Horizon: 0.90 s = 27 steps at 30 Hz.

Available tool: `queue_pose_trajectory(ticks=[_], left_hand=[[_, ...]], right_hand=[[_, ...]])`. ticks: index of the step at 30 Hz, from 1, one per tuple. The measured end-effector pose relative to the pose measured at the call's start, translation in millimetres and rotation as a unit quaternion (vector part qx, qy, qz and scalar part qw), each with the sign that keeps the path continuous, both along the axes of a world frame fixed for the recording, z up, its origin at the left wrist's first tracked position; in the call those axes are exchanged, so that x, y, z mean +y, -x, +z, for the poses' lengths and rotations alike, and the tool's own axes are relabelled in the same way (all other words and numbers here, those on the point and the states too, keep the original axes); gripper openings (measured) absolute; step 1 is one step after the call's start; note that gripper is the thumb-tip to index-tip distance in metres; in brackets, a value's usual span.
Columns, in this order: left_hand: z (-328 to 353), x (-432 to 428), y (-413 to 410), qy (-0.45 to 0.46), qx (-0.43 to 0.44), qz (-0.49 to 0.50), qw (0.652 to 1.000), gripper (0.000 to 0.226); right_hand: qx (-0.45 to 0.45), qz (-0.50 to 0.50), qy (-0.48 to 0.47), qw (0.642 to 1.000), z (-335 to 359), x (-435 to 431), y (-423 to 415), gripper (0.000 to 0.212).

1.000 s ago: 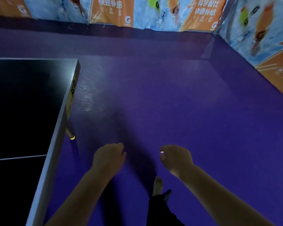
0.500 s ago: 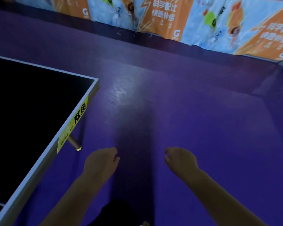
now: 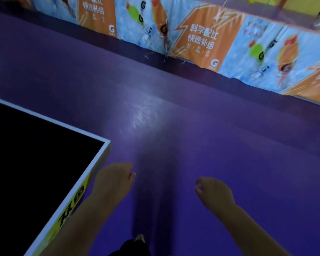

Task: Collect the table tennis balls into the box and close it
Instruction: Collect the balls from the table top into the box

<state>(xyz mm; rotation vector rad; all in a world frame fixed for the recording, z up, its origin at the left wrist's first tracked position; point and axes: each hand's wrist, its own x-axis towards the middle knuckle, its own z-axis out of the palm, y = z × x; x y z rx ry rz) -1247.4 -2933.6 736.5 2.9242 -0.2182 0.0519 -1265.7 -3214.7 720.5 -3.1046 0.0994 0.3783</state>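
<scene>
Black trouser fabric (image 3: 129, 246) and a bare foot (image 3: 139, 238) sit at the lower edge, on the purple floor (image 3: 229, 145). Above them the left hand (image 3: 115, 180) and the right hand (image 3: 213, 194) are seen from the back, fingers curled under. Whether either holds anything cannot be told. The left hand is just beside the corner of the black table (image 3: 35, 154). Orange-and-blue barrier banners (image 3: 201, 34) stand beyond. Where the balls and the box are cannot be told.
</scene>
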Motion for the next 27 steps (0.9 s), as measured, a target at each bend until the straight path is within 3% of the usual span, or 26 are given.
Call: queue_pose_trajectory(ticks=[3,12,15,20,27], left_hand=[[11,4,-67,-0.065,-0.023,-0.011,0.998,0.026],[-15,19,-250,-0.076,0.002,0.028,0.997,0.033],[-21,24,-317,-0.068,0.004,0.061,0.996,0.021],[-15,40,-427,-0.002,0.027,0.171,0.985,0.021],[-6,114,-515,0.029,0.103,0.364,0.925,0.021]], right_hand=[[-0.002,0.003,0.011,1.0,9,1,-68,0.027],[-0.022,0.045,0.007,0.999,0,16,-294,0.026],[-0.029,0.083,0.003,0.996,-7,24,-383,0.025],[-0.042,0.173,0.01,0.984,3,58,-542,0.023],[-0.038,0.337,-0.007,0.941,12,173,-713,0.022]])
